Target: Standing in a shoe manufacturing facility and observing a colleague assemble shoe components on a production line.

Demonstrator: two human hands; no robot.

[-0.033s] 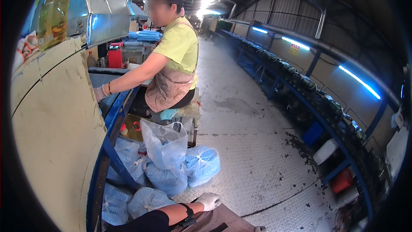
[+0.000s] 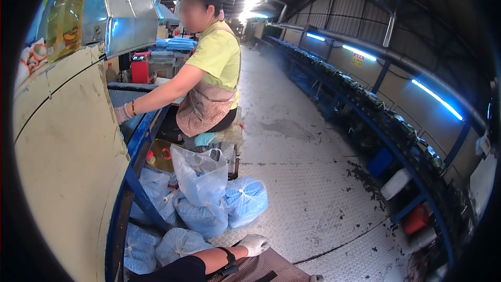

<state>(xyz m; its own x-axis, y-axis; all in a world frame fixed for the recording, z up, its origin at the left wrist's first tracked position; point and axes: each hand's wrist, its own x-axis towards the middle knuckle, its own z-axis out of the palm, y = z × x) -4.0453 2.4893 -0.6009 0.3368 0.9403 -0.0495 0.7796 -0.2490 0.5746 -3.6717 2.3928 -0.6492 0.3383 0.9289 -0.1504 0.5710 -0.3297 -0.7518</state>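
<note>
White-gloved left hand point(image 2: 255, 245) rests on the far edge of the brown apron point(image 2: 261, 263), fingers apart or together I cannot tell.

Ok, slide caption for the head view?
White-gloved left hand by a brown patterned apron, near blue-filled plastic bags; yellow-shirted co-worker seated ahead.

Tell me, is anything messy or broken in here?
Yes, a little. Dark scraps are scattered over the metal floor, toward the right, so it looks messy. On the left, the cream panel has chipped, ragged paint along its right edge, so it looks worn.
</note>
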